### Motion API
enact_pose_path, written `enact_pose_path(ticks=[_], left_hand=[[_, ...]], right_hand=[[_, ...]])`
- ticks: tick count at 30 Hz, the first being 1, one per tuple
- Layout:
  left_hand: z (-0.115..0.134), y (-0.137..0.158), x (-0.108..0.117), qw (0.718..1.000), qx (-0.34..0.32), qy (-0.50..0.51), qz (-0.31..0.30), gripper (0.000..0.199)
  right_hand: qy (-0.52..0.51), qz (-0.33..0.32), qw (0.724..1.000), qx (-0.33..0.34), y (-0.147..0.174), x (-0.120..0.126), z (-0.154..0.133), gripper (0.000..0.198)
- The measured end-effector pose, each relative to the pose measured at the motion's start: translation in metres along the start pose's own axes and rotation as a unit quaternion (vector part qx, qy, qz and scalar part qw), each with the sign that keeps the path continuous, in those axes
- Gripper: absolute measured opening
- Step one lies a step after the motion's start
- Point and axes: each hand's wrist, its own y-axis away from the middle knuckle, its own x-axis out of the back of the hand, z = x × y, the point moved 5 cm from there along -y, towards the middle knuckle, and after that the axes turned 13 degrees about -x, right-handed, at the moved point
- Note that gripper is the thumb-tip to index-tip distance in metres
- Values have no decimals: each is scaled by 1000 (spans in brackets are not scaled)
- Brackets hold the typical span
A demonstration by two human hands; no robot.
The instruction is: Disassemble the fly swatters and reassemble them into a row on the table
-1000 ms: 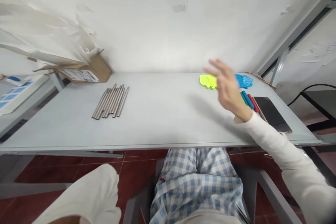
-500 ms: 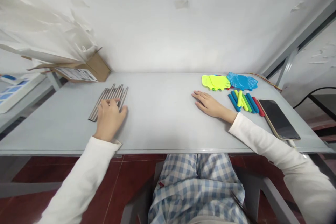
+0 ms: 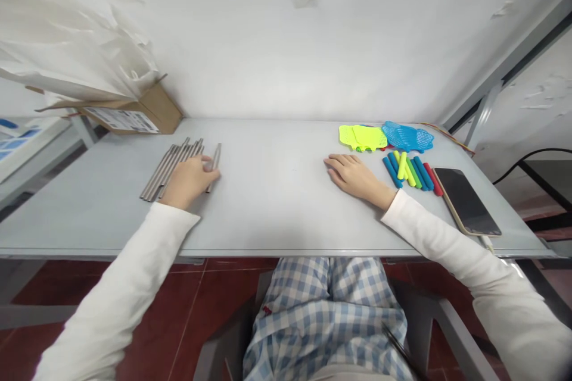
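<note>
On the left of the table, my left hand (image 3: 187,180) is closed, with thumb and index finger at a thin metal tube (image 3: 217,156) that stands apart from the others. Part of that tube is hidden behind the thumb. Several similar metal tubes (image 3: 161,174) lie side by side under and left of this hand. Resting palm down, my right hand (image 3: 353,176) has its fingers stretched out on the tabletop and holds nothing. Just to its right are several coloured foam-like sticks (image 3: 415,171) in blue, yellow, green and red.
Yellow mesh pieces (image 3: 363,136) and blue mesh pieces (image 3: 407,136) lie at the back right of the grey table (image 3: 268,202). A phone (image 3: 467,201) with a cable is near the right edge. An open cardboard box (image 3: 156,108) stands at the back left against the wall.
One metal tube has shifted right, away from the bundle, with my left hand closing at it. My right hand stays flat in place. The whole view has shifted slightly.
</note>
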Motion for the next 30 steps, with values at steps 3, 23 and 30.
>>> enact_pose_path(ticks=[3, 23, 30], left_hand=[[39, 1, -16, 973, 2, 212, -96, 45], [181, -20, -135, 632, 9, 744, -215, 9], [184, -15, -132, 626, 41, 753, -197, 6]], right_hand=[[91, 51, 994, -34, 3, 25, -1, 34], [220, -41, 927, -301, 23, 30, 63, 34], [149, -6, 973, -174, 9, 18, 36, 32]])
